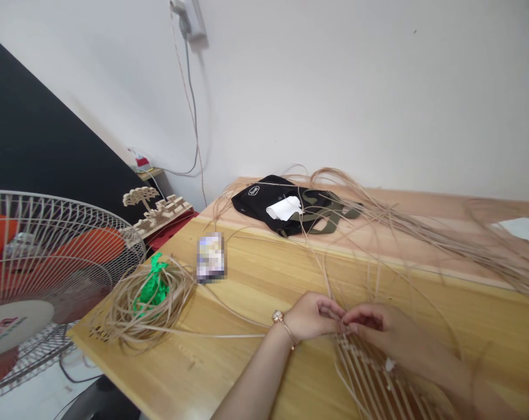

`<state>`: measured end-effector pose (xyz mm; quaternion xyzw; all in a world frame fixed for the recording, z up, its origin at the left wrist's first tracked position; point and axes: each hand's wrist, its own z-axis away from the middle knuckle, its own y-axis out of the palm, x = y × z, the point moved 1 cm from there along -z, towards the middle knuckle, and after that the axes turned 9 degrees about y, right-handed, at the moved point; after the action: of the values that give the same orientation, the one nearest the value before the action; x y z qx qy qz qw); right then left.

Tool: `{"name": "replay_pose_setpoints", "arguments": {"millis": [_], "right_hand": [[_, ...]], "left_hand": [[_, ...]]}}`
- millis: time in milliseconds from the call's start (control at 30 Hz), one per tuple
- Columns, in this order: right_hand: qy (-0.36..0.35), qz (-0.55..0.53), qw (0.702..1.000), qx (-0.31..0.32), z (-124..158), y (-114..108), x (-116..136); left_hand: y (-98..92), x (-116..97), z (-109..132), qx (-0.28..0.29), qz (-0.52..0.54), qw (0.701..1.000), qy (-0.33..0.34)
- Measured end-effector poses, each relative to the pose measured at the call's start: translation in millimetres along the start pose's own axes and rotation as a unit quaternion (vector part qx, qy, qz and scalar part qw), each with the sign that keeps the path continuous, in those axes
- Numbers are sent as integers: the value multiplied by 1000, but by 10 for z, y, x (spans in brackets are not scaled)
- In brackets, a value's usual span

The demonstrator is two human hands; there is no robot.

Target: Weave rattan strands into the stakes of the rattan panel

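A partly woven piece of rattan strips [369, 373] lies on the wooden table at the lower right, its long strands running toward the bottom edge. At its upper end my left hand [315, 317] pinches a strand, with a bracelet on the wrist. Facing it, my right hand [369, 326] pinches at the same spot, its fingertips touching or nearly touching the left ones. The right forearm is smeared by motion and covers part of the weave. Loose rattan strands [323, 271] rise from between the hands toward the back.
A coil of rattan [119, 309] with a green tie [155, 289] sits at the table's left end. Behind are a black bag [264, 201], white paper [286, 208] and a rattan bundle [439, 233]. A blurred-out small item [211, 258] lies nearby. A fan [63, 280] stands left.
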<state>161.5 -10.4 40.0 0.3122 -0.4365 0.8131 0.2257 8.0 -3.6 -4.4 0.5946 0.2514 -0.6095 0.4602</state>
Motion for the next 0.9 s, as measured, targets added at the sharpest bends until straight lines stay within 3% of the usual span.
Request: {"name": "replay_pose_setpoints", "arguments": {"millis": [900], "right_hand": [[-10,1,1000,-1,-10,1,-41]], "left_hand": [[13,-27,12,1,-8,1000,-5]]}}
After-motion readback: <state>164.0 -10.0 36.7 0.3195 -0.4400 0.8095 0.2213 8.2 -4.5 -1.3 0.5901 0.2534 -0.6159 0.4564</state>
